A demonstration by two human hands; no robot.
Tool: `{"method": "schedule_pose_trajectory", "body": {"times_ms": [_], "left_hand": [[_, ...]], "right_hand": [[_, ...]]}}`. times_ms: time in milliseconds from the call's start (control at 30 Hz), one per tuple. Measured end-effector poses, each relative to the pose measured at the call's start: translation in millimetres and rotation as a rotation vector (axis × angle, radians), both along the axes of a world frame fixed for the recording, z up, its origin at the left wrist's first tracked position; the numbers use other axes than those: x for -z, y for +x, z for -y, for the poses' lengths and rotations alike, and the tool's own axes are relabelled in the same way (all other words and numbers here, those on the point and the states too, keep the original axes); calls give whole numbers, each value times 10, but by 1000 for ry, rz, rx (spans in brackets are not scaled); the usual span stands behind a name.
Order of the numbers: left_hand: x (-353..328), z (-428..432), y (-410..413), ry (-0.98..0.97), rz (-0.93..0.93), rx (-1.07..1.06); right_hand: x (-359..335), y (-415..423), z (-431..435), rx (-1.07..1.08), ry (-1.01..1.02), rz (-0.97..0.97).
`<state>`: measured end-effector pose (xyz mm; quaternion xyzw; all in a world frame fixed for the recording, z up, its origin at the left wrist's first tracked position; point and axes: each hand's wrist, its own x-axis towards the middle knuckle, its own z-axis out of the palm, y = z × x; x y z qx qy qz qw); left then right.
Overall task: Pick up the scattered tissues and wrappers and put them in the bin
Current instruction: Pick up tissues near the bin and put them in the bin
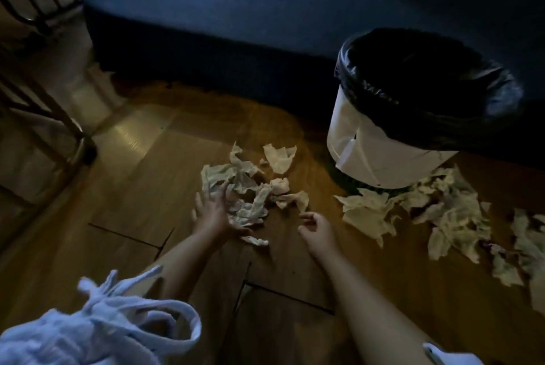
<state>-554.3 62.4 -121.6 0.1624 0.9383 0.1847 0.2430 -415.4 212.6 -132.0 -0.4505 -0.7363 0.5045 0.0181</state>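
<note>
Crumpled tissues centre frame, left hand spread on them, right hand loosely curled, empty, white bin, glossy black liner, upper right, wood-plank floor, dim.

A home bedroom: blue bed on wood floor.

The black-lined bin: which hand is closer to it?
Right. The right hand is down-left of the bin; the left hand lies farther left, touching the tissue pile.
</note>
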Motion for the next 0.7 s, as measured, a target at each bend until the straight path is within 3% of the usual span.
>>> {"method": "schedule_pose_trajectory", "body": {"times_ms": [167, 300, 367, 433, 533, 633, 700], "left_hand": [[155, -116, -490, -139, 65, 260], [305, -183, -631, -124, 138, 334], [378, -195, -642, -101, 127, 347], [399, -206, -613, -10, 73, 359], [501, -169, -600, 245, 85, 381], [541, -77, -635, 382, 2, 421], [595, -39, -698, 519, 59, 379]], "right_hand": [[67, -618, -62, -408, 397, 168], [136, -856, -106, -557, 469, 376], [234, -856, -149, -537, 426, 399], [328, -829, -196, -484, 325, 299], [381, -851, -259, -407, 354, 155], [323, -1034, -340, -88, 314, -52], [275, -1244, -439, 30, 343, -135]]}}
